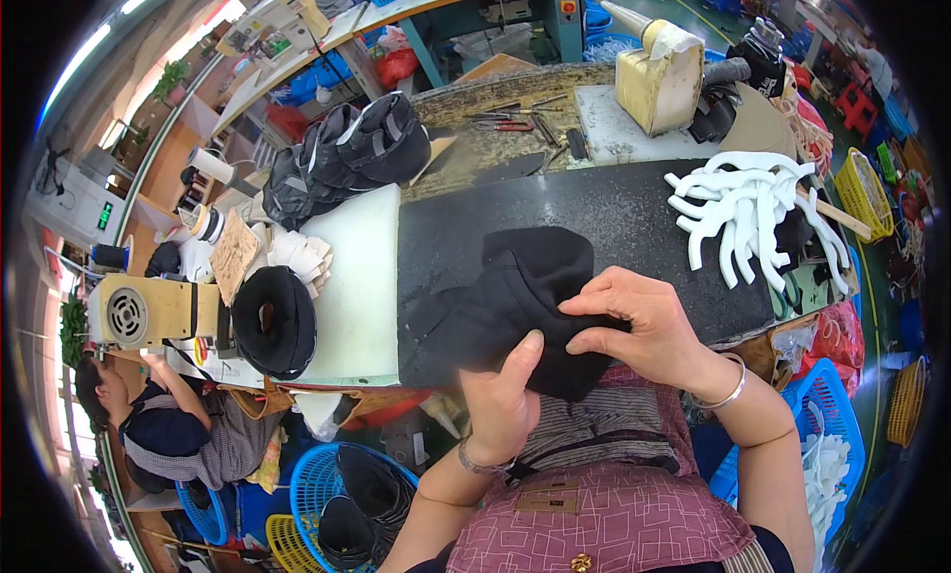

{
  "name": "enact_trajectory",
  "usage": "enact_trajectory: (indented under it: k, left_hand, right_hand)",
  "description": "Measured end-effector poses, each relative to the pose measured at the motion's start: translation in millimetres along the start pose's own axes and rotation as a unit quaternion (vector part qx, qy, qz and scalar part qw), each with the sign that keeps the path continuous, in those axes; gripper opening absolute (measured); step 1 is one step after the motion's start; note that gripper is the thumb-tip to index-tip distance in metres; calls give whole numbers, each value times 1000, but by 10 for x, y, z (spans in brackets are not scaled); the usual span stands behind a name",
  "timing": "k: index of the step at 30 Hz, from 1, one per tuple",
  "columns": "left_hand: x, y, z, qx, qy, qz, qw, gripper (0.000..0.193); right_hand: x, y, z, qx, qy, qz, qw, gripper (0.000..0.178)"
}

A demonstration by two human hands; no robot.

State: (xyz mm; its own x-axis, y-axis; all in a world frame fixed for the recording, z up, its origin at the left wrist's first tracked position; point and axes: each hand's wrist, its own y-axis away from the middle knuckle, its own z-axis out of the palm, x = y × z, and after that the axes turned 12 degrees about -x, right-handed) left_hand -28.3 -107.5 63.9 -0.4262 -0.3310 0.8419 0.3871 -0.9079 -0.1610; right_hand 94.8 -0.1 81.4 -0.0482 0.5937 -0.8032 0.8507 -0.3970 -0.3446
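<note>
A soft black fabric piece (540,266), folded and partly rumpled, is held up over the near edge of a dark board (634,202). My left hand (500,405) grips its lower edge, thumb on top and the other fingers hidden beneath. At its right side my right hand (639,320) pinches a fold between thumb and fingers. The fabric's exact kind I cannot tell. To the right on the board lies a loose pile of curved white strips (738,207).
Left of the board are a white board (357,276), a black ring-shaped cushion (274,320) and a stack of black pieces (347,157). Hand tools (510,125) lie behind. Blue baskets (307,489) stand below the table. A co-worker (198,429) sits at the left by a machine (149,313).
</note>
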Motion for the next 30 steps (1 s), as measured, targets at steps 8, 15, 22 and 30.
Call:
enact_trajectory:
  k: [8, 15, 22, 30]
  left_hand:
    - [-60, 101, -53, 3, -74, 68, 995, 41]
    - [5, 6, -59, -8, 59, 60, 996, 40]
    - [-152, -9, 95, 100, -54, 89, 990, 30]
    - [-71, 69, 67, 32, 28, 115, 992, 24]
  right_hand:
    - [-39, -17, -42, -109, -177, 121, 971, 20]
    - [38, 13, 95, -110, -1, 50, 993, 24]
    - [-41, -99, 460, 195, 137, -98, 966, 38]
    - [-213, -131, 315, 37, -237, 150, 959, 26]
